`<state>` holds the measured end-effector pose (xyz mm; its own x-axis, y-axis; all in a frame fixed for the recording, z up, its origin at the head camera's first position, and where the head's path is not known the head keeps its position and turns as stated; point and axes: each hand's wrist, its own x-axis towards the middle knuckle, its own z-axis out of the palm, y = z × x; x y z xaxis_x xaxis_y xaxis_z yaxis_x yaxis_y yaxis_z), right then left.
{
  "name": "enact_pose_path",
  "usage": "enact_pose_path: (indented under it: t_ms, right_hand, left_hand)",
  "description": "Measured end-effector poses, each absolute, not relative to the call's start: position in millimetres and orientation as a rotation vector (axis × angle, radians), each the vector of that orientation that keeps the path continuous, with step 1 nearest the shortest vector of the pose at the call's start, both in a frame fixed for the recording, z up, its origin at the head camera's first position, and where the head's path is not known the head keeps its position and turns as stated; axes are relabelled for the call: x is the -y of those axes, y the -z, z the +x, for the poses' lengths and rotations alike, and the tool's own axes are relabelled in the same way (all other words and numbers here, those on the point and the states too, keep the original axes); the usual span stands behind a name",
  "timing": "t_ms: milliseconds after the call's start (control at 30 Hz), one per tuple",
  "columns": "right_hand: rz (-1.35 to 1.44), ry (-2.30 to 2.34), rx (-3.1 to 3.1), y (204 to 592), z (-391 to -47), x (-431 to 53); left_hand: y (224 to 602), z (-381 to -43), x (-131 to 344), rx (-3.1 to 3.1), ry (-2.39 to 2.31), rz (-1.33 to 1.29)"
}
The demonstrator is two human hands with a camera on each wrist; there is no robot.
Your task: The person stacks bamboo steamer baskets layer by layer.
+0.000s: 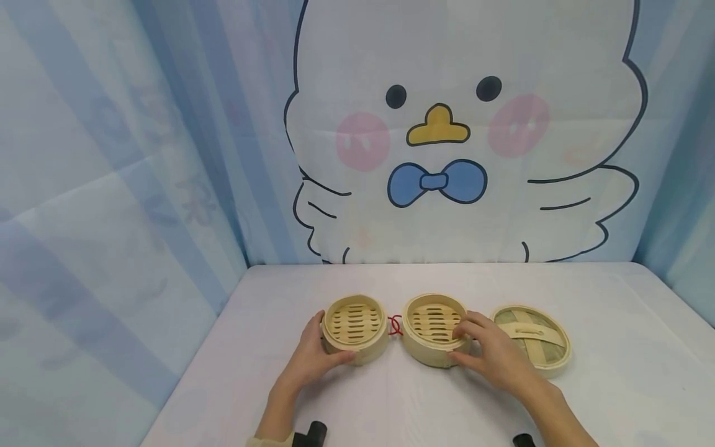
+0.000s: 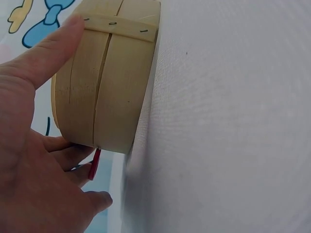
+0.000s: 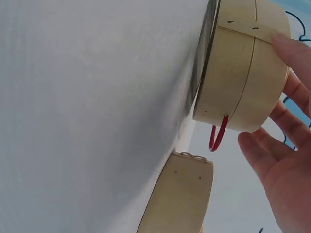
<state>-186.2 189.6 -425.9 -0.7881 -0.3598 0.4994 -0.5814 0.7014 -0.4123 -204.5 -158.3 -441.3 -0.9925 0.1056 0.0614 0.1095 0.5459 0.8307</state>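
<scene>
Two round bamboo steamer baskets with slatted bottoms stand side by side on the table. My left hand point(image 1: 310, 355) holds the left steamer basket point(image 1: 370, 354), thumb at the front wall and fingers around its left side. My right hand point(image 1: 494, 349) grips the right steamer basket point(image 1: 424, 352) at its right edge, thumb low on the front, fingertips at the rim. In the left wrist view the thumb presses the stapled bamboo band of the basket wall point(image 2: 116, 92). The right wrist view shows the thumb on the other basket's wall point(image 3: 233, 73), above a red loop point(image 3: 219, 136).
A bamboo steamer lid point(image 1: 539, 354) with a strap handle lies right of the baskets, close to my right hand. Red cord loops point(image 1: 395, 325) show between the baskets. A white cloth covers the table point(image 1: 391, 403); a curtain with a cartoon bird point(image 1: 436, 230) hangs behind.
</scene>
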Motion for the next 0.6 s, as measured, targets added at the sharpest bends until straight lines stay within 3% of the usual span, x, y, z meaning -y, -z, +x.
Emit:
enact_pose_path:
  t_ms: [600]
  right_hand:
    - [0.785,-0.85,2.334,428.4,-195.1,-187.2]
  left_hand:
    - [443.7,-206.1,159.8,2.743,1.498,-0.182]
